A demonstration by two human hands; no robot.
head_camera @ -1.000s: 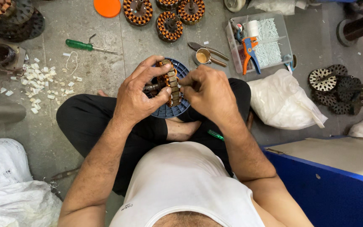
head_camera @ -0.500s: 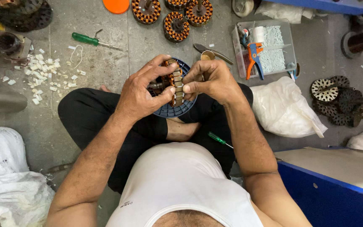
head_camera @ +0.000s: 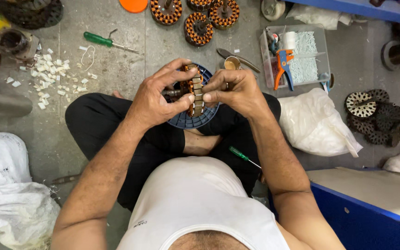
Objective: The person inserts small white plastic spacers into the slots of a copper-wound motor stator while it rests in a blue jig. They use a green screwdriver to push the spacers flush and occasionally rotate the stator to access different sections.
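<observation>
I sit cross-legged on a grey floor. Both hands hold a copper-wound motor stator (head_camera: 194, 95) edge-on above a dark blue round plastic base (head_camera: 188, 121) resting on my legs. My left hand (head_camera: 156, 99) grips the stator from the left, thumb pressed against its laminated rim. My right hand (head_camera: 234, 90) pinches the rim from the right with thumb and forefinger. A small green-handled screwdriver (head_camera: 241, 156) lies on my right thigh.
More wound stators (head_camera: 199, 28) lie ahead, beside a green screwdriver (head_camera: 105, 41), white scraps (head_camera: 47, 76), a small metal cup (head_camera: 230, 63). A clear box (head_camera: 297, 55) holds an orange-blue wire stripper. White bags (head_camera: 313, 122) lie at my right and lower left; bare laminated cores (head_camera: 371, 115) right; a blue cabinet (head_camera: 371, 217) lower right.
Both hands have kept hold of the stator and stayed over the blue base. The right fingers shifted slightly along the rim; the view moved a little.
</observation>
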